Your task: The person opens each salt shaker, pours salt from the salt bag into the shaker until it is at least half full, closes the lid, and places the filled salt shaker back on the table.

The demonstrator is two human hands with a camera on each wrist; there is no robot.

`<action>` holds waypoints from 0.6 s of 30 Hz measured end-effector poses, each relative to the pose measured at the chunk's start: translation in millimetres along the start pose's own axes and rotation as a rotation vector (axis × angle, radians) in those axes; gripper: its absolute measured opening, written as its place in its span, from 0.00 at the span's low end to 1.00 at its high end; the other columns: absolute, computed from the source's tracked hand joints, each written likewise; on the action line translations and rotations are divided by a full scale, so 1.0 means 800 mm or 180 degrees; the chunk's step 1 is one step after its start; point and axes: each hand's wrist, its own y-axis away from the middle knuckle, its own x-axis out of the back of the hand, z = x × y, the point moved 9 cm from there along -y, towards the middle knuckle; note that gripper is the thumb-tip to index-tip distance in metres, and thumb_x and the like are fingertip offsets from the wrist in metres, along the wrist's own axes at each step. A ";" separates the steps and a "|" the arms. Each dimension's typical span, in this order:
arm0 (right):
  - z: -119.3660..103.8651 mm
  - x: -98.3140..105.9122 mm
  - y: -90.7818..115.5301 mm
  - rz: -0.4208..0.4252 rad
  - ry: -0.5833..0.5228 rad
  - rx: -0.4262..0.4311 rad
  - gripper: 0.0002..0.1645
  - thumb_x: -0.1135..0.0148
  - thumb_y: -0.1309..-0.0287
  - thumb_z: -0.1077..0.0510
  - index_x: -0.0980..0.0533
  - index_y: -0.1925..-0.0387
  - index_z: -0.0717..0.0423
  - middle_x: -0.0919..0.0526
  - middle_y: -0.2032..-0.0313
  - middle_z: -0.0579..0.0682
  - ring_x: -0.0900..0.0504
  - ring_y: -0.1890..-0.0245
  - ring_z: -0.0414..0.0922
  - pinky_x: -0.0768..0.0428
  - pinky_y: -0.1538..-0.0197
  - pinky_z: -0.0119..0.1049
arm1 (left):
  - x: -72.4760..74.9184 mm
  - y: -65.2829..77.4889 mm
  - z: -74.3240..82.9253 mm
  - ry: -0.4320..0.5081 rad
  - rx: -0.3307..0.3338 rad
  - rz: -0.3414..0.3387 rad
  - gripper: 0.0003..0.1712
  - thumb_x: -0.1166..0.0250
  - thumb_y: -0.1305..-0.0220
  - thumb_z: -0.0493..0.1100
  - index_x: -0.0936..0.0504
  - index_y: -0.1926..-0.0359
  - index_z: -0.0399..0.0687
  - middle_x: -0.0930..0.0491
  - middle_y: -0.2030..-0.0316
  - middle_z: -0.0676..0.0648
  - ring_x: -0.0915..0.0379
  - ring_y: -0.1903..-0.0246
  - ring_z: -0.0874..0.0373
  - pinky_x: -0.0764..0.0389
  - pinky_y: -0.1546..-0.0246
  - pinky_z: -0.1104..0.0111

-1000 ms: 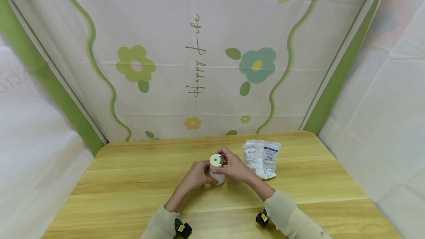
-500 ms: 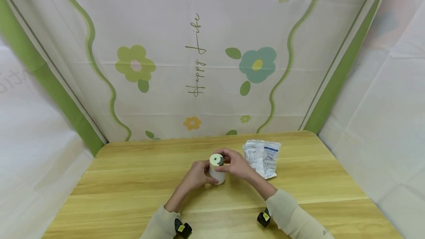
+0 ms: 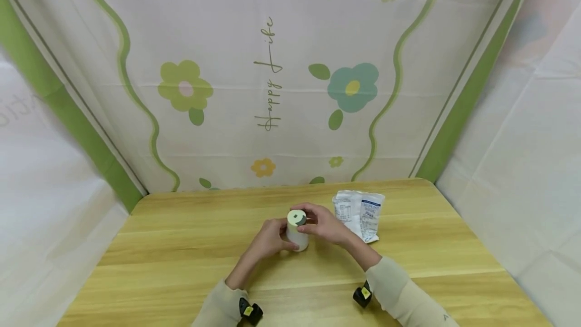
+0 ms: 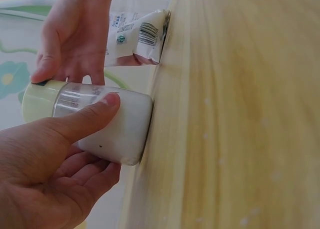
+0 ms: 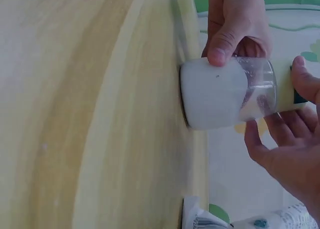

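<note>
A clear seasoning jar, mostly filled with white powder, stands upright on the wooden table. Its pale yellow-green cap carries a dark green patch and a small dark square on top. My left hand grips the jar's body, thumb along the near side and fingers behind. Around the cap, my right hand holds with the thumb against the dark green patch and the fingers at the far side. In the right wrist view, clear wall shows between powder and cap.
A crumpled white printed bag lies to the right of the jar, close behind my right hand. A flower-patterned curtain hangs behind the table, with white cloth at both sides. White specks dot the table top.
My right hand has turned slightly around the cap, its far fingers shifting left and its thumb right. The left hand keeps its grip on the jar, which stays in place.
</note>
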 end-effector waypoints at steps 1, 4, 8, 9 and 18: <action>0.001 0.001 -0.001 0.0084 0.0016 -0.0016 0.29 0.33 0.38 0.61 0.30 0.36 0.60 0.23 0.41 0.60 0.22 0.39 0.56 0.21 0.39 0.45 | 0.001 0.000 0.001 -0.0004 -0.0006 0.0004 0.28 0.20 0.51 0.42 0.18 0.48 0.41 0.14 0.52 0.44 0.18 0.53 0.54 0.16 0.53 0.62; 0.002 0.003 -0.002 0.0310 0.0103 -0.0042 0.28 0.28 0.43 0.58 0.28 0.42 0.57 0.20 0.45 0.56 0.19 0.43 0.53 0.20 0.40 0.45 | 0.002 0.000 0.001 0.0004 0.0014 0.0005 0.27 0.20 0.51 0.42 0.17 0.48 0.43 0.14 0.52 0.45 0.18 0.54 0.55 0.16 0.53 0.62; 0.002 0.002 -0.002 0.0333 0.0193 -0.0060 0.31 0.27 0.44 0.56 0.30 0.41 0.54 0.21 0.44 0.54 0.19 0.42 0.52 0.23 0.37 0.50 | 0.002 -0.001 0.001 -0.0005 0.0028 -0.0001 0.27 0.20 0.51 0.42 0.17 0.49 0.43 0.14 0.52 0.45 0.19 0.53 0.56 0.17 0.52 0.62; 0.001 0.002 -0.002 0.0284 0.0184 -0.0061 0.32 0.27 0.43 0.57 0.30 0.40 0.54 0.22 0.43 0.55 0.20 0.40 0.53 0.24 0.36 0.52 | 0.002 -0.001 0.001 -0.0009 0.0032 -0.0007 0.27 0.20 0.51 0.41 0.17 0.49 0.43 0.14 0.52 0.45 0.18 0.53 0.55 0.17 0.52 0.62; -0.005 0.003 -0.001 0.0030 0.0140 -0.0024 0.32 0.31 0.40 0.59 0.29 0.35 0.58 0.23 0.39 0.55 0.23 0.38 0.53 0.23 0.36 0.47 | 0.001 0.000 0.003 -0.0008 0.0007 -0.0011 0.28 0.20 0.52 0.40 0.17 0.48 0.41 0.14 0.51 0.43 0.18 0.52 0.53 0.16 0.51 0.59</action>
